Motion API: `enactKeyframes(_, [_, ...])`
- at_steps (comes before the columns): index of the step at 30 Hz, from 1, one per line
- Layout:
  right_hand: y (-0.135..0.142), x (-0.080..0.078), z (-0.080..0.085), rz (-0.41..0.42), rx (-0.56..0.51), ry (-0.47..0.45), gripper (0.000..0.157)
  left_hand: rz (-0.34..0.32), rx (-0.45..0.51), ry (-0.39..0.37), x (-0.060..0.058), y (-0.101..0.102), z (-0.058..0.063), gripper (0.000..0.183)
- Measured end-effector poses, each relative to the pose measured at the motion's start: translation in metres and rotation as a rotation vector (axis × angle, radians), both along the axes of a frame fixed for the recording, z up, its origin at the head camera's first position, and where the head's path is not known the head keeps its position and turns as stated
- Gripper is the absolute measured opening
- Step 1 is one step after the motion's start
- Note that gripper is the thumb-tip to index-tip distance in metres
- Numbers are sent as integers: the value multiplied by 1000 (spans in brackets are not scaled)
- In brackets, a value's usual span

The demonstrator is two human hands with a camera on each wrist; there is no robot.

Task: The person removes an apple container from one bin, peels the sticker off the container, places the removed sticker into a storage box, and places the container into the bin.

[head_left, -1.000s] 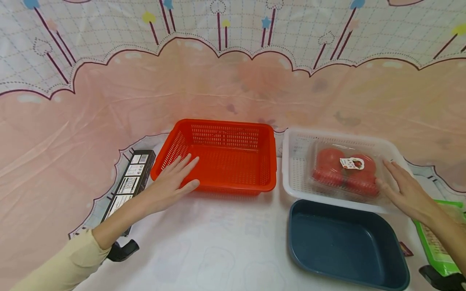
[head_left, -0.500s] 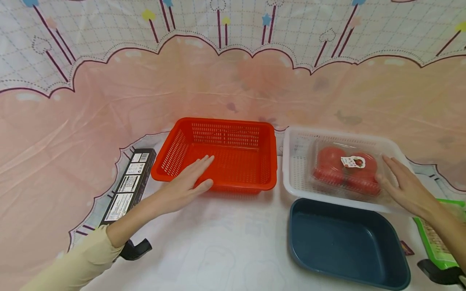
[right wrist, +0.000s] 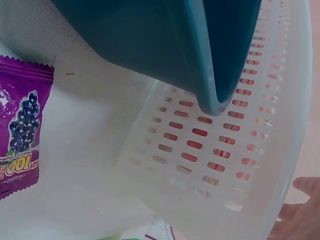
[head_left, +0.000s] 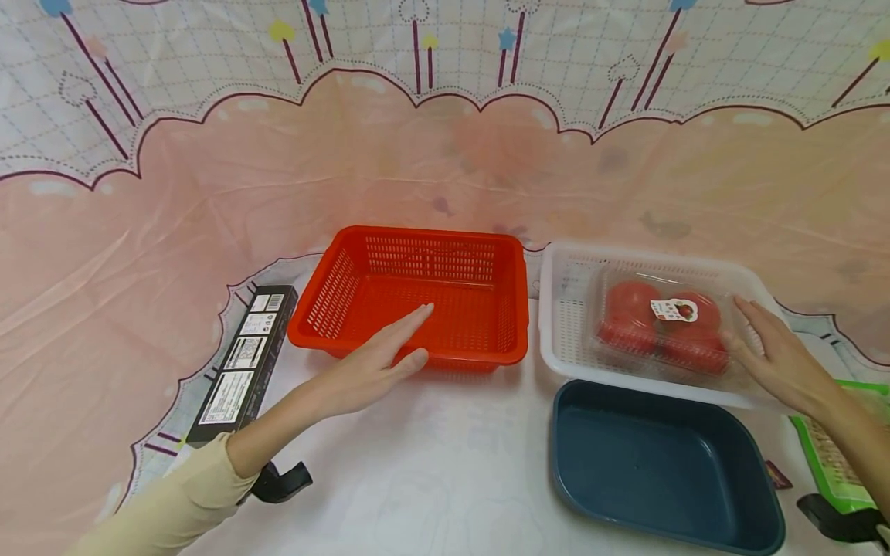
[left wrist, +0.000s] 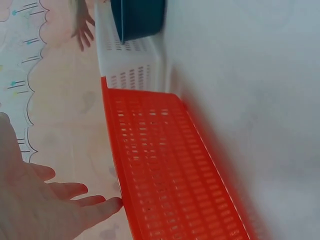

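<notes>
My left hand (head_left: 375, 369) is over the near rim of a red plastic basket (head_left: 511, 351), fingers extended and nothing held. In the left wrist view its fingers lie beside the basket's rim; whether they touch it I cannot tell. At the right, my right hand (head_left: 782, 361) hovers with straight fingers over the right end of a white plastic basket (head_left: 566, 340). Just left of its fingertips is a clear plastic box of tomatoes (head_left: 660, 328) with a label, lying inside the white basket. The right wrist view catches only part of this hand, outside the basket wall.
A dark blue basin (head_left: 653, 463) stands in front of the white basket. A long black box (head_left: 243, 363) lies left of the red basket. At far right are a green packet (head_left: 830, 463) and a small purple grape-printed packet (right wrist: 22, 125).
My left hand has slid rightward along the near side of the red basket, uncovering more of the black box. The right hand has hardly moved.
</notes>
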State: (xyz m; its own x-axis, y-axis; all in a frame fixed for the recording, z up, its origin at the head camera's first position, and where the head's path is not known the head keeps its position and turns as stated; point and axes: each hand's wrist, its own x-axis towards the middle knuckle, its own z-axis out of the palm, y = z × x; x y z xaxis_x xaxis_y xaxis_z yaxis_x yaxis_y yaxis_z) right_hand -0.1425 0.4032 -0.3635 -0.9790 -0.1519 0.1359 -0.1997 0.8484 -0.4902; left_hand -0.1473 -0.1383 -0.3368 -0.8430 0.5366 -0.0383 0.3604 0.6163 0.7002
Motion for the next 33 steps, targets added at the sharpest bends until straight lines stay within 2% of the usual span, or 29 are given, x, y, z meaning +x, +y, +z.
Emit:
enactKeyframes(13, [9,-6,-6,2,-74,-10,68,-78,156,-29,9,35,-3,66])
enactKeyframes(21, [13,-13,-8,-1,-93,15,66,-108,277,-86,13,64,-14,64])
enactKeyframes(26, [10,-14,-7,-14,-117,-19,67,-125,362,-111,15,80,-22,65])
enactKeyframes(33, [6,-18,-5,-24,-112,-30,68,-119,386,-107,14,93,-29,63])
